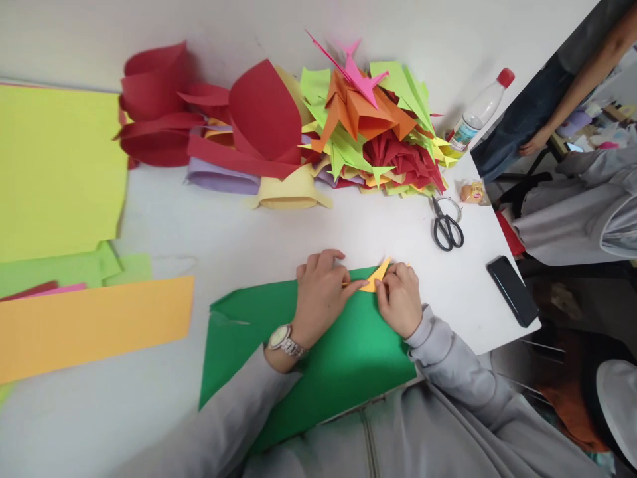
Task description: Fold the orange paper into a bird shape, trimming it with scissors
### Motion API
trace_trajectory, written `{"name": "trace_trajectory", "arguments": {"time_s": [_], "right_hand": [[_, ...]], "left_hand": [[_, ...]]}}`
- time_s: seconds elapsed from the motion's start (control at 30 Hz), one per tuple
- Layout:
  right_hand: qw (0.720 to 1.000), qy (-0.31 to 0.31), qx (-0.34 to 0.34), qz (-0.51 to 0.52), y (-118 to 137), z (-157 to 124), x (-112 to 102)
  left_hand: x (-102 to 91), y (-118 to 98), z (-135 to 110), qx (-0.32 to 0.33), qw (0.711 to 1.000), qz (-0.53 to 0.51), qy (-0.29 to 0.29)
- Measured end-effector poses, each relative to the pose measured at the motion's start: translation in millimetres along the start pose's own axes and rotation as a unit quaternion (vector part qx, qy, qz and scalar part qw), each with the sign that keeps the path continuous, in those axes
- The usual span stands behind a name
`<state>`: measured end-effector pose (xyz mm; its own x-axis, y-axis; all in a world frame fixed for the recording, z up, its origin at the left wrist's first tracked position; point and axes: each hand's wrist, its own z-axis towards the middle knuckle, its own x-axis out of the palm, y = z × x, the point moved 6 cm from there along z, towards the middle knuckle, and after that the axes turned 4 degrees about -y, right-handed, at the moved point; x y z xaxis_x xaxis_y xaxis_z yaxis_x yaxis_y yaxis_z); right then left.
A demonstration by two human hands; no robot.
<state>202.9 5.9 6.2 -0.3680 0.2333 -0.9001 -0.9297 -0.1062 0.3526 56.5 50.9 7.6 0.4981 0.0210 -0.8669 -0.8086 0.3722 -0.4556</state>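
Observation:
A small yellow-orange piece of folded paper (377,277), with narrow pointed ends, lies over the far edge of a green sheet (358,358). My left hand (321,292), with a watch on its wrist, rests on the green sheet, and its thumb and forefinger close on the left side of the folded paper. From the other side, my right hand (401,299) pinches the paper's right part. Both sets of fingertips hide parts of the folds.
Folded paper figures (368,126) and red curled paper (263,113) are heaped along the wall. Scissors (446,226), a bottle (475,109), a wrapped snack (472,192) and a phone (512,290) are at right. Yellow sheets (60,166) and an orange strip (94,325) lie left. People stand beyond the right edge.

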Motion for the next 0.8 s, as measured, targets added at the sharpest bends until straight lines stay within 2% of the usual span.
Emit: {"name": "trace_trajectory", "arguments": {"time_s": [0.13, 0.43, 0.63, 0.8], "right_hand": [[1.000, -0.005, -0.005, -0.025, 3.3, 1.2, 1.5], [0.998, -0.012, -0.011, -0.067, 6.1, 1.6, 3.3], [0.994, 0.010, -0.026, -0.109, 8.6, 2.0, 4.6], [0.990, 0.021, 0.007, -0.142, 8.2, 1.3, 1.9]], "left_hand": [[-1.4, -1.7, -0.9, 0.015, 1.000, 0.019, -0.015], [-0.5, -5.2, 1.7, 0.004, 0.997, 0.062, -0.040], [-3.2, -6.8, 1.4, 0.016, 0.993, 0.099, -0.056], [-5.7, -7.9, 1.1, 0.020, 0.992, 0.113, -0.059]]}}
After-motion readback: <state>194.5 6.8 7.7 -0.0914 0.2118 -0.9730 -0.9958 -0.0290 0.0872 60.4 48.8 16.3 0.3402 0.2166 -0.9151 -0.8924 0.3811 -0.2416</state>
